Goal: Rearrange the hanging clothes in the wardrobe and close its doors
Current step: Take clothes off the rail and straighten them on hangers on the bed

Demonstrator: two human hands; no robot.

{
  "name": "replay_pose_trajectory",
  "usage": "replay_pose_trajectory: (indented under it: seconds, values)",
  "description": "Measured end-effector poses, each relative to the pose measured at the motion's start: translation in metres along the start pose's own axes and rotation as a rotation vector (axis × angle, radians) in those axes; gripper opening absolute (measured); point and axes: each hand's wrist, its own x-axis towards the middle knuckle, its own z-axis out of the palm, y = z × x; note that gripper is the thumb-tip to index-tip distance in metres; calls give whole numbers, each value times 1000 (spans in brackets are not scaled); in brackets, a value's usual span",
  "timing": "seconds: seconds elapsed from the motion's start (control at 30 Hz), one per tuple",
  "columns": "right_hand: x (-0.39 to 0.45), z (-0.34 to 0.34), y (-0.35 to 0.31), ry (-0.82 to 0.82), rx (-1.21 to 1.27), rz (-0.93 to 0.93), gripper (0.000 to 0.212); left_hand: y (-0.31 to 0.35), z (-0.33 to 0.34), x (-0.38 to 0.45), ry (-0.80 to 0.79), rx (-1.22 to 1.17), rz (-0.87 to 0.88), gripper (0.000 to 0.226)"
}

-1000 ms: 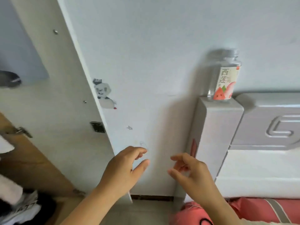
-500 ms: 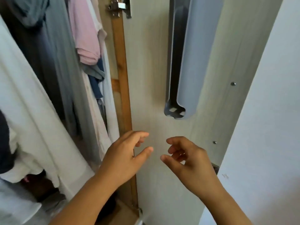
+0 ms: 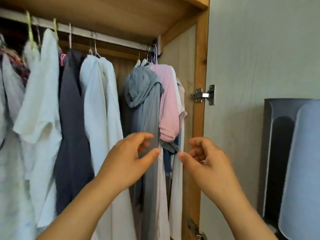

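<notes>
Wardrobe interior fills our view, its right door (image 3: 242, 66) swung open beyond the wooden frame (image 3: 199, 118). We raise both hands side by side in front of the clothes. Our left hand (image 3: 128, 163) has its fingers loosely curled, thumb apart from the forefinger, holding nothing. Our right hand (image 3: 207, 163) is curled the same way and also holds nothing. Neither hand clearly touches fabric; we cannot tell whether the left fingertips brush the cloth behind them.

Directly behind the gap between our thumbs hangs the grey hooded garment (image 3: 143, 104), with the pink shirt (image 3: 168, 104) just to its right. Both hang long axis vertical, bunched against the frame. Left of our left hand hang a white shirt (image 3: 102, 110) and a dark garment (image 3: 72, 118). Up from our fingers, the hangers hook over the rail (image 3: 110, 38), which runs left to right.

We judge the left hand nearer the grey garment and the right hand nearer the pink shirt; sliding either along the rail calls for a reach upward to the hangers.
</notes>
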Motion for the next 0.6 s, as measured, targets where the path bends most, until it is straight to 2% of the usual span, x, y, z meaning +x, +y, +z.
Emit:
replay_pose_trajectory:
  seconds: [0.33,0.6]
  values:
    - [89,30,-16,106,119,-36,32,-9,-5,85,144,25,17,37]
    - [160,52,-28,175,-24,-118,40,-39,4,160,190,-21,18,40]
